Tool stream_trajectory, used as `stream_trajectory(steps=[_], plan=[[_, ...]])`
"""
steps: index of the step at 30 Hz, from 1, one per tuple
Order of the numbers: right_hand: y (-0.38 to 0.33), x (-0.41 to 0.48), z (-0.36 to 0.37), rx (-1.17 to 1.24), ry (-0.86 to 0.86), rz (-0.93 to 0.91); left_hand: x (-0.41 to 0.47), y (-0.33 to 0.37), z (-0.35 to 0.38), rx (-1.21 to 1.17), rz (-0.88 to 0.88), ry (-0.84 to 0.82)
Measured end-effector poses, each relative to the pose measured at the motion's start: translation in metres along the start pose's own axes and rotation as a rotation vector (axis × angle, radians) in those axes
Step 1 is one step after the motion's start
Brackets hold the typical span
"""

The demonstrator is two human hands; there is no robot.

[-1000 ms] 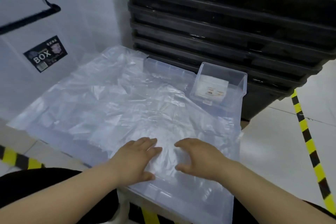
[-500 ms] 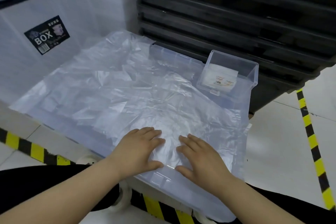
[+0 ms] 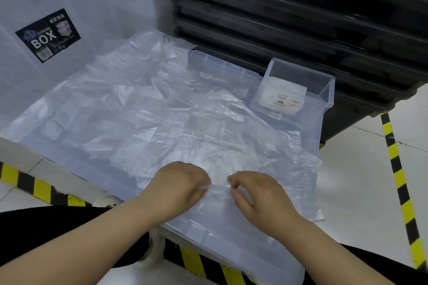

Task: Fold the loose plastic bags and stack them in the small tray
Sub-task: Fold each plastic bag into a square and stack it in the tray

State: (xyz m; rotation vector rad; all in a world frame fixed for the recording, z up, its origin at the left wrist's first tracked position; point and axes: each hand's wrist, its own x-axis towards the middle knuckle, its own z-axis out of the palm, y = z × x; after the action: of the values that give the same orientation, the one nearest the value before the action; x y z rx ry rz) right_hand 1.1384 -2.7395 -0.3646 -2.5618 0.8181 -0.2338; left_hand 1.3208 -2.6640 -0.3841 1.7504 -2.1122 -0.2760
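Several clear, crinkled plastic bags (image 3: 162, 118) lie spread over a flat translucent lid (image 3: 243, 254) that serves as the work surface. My left hand (image 3: 178, 190) and my right hand (image 3: 257, 194) sit side by side at the near edge, fingers curled, each pinching the near edge of the top bag (image 3: 218, 188) between them. The small clear tray (image 3: 298, 90) stands at the far right of the surface and holds a flat white folded item with a printed label.
A tall stack of black trays (image 3: 301, 18) rises behind the surface. A large translucent storage box (image 3: 48, 34) with a "BOX" label stands at the left. Yellow-and-black floor tape (image 3: 398, 169) runs along the right and front. My black-clad knees are at the bottom.
Both hands lay flat on the plastic before; now their fingers have curled and pinch the bag's near edge. The camera has tilted slightly.
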Motion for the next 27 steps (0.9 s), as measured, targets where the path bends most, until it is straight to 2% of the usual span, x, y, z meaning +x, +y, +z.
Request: stream_trajectory(steps=[3,5,8,12,15,18,20,22,23,25,27], plan=[[-0.007,0.001,-0.014,-0.072,-0.222,0.039,0.007,0.003,-0.016,-0.093,-0.232,-0.086],[-0.002,0.001,-0.022,-0.147,-0.288,0.04,0.009,0.0,-0.023,-0.164,-0.342,-0.144],[0.009,0.001,-0.037,-0.09,-0.256,0.2,0.013,-0.005,-0.036,-0.444,-0.485,-0.139],[0.033,0.004,-0.052,0.153,-0.266,0.44,0.016,-0.019,-0.049,-0.714,-0.631,-0.155],[0.04,0.008,-0.055,0.363,-0.238,0.556,0.014,-0.03,-0.052,-0.775,-0.761,-0.132],[0.043,0.009,-0.05,0.425,-0.15,0.636,0.012,-0.036,-0.052,-0.613,-0.84,-0.136],[0.043,0.011,-0.045,0.391,-0.094,0.646,0.012,-0.037,-0.05,-0.388,-0.826,-0.138],[0.041,0.012,-0.041,0.352,-0.069,0.665,0.013,-0.036,-0.048,-0.12,-0.779,0.005],[0.04,0.013,-0.039,0.333,-0.065,0.674,0.014,-0.034,-0.045,0.013,-0.69,0.141],[0.04,0.014,-0.036,0.294,-0.062,0.68,0.015,-0.028,-0.035,0.123,-0.415,0.327],[0.039,0.016,-0.033,0.266,-0.058,0.672,0.016,-0.014,-0.018,0.166,-0.189,0.313]])
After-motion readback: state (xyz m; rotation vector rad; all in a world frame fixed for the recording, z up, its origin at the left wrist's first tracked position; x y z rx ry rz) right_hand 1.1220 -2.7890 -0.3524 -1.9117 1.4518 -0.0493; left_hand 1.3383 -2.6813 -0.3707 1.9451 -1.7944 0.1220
